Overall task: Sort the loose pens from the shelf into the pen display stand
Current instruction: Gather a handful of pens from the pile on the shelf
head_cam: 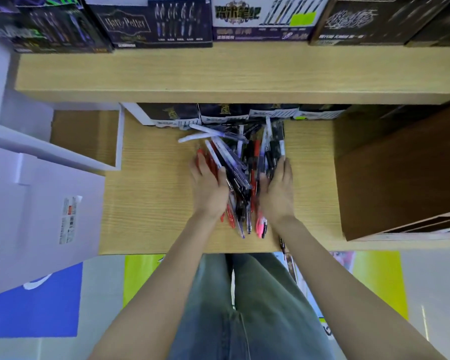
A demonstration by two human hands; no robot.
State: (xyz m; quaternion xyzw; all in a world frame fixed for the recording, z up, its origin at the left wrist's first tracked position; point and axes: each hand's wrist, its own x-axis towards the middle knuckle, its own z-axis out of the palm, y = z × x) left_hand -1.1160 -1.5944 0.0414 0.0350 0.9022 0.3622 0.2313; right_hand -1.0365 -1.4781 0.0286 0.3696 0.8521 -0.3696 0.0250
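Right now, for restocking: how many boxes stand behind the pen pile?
4 boxes in a row at the back: leftmost, second, third, rightmost; others may hide in shadow.

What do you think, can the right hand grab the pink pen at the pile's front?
Probably yes. The slim pink pen lies uncovered at the near end of the pen pile, beside the wrist of the right hand; that hand, empty, need only pull back.

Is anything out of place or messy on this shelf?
Yes. The loose pens lie in a jumbled heap on the wooden shelf, crossing each other, between the left hand and right hand. One dark pen lies apart at the shelf's front edge and seems to poke over it.
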